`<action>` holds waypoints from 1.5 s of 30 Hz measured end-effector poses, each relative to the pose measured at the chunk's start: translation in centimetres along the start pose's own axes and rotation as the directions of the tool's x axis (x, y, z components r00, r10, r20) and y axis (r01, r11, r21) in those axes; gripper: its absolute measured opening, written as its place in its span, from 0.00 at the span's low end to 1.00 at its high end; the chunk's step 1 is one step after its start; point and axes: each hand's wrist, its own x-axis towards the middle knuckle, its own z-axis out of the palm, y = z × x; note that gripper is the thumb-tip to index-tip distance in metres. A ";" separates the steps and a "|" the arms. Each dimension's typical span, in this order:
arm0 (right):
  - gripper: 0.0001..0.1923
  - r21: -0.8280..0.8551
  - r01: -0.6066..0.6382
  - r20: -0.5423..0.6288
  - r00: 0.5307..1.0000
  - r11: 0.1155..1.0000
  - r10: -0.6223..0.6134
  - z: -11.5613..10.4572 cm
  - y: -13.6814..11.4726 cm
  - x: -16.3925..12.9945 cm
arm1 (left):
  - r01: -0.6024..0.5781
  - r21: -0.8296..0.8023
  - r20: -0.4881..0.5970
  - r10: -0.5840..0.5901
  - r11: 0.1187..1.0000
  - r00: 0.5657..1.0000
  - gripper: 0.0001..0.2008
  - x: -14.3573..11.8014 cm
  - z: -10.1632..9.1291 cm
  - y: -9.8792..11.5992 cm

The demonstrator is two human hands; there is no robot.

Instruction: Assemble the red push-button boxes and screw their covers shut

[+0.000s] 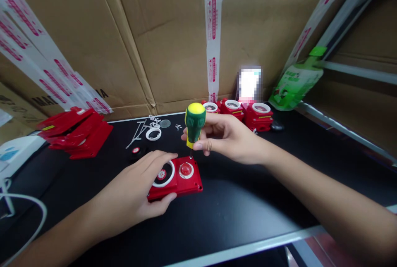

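Just below the middle of the frame, a flat red plastic housing with a white ring and a red dome button (175, 179) lies on the black tabletop (242, 213). The left hand (136, 192) is clamped on the housing's left end, thumb under the near edge and fingers spread over the top by the white ring, pinning it flat. The right hand (228, 137) comes in from the right of the frame with its fingertips closed around a stubby screwdriver with a green handle and yellow cap (194, 123) — held upright, its tip down at the housing's far edge just beside the dome button; the screw itself is too small to make out. To do this well, the driver should stay square to the housing, with steady downward pressure while the fingertips twist, and the left hand should stop the housing from skating. In the upper left of the tabletop lie loose white plastic rings and thin sprue pieces (149, 128), with a stack of red covers (77, 132) further left. A row of red housings (245, 112) stands behind the right hand — against the brown cardboard wall (173, 44).
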 end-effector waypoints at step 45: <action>0.25 0.124 -0.005 0.005 1.000 0.992 0.004 -0.3 2.3 0.5 | 0.011 0.004 -0.013 -0.011 1.000 1.000 0.33 -0.1 -0.1 0.0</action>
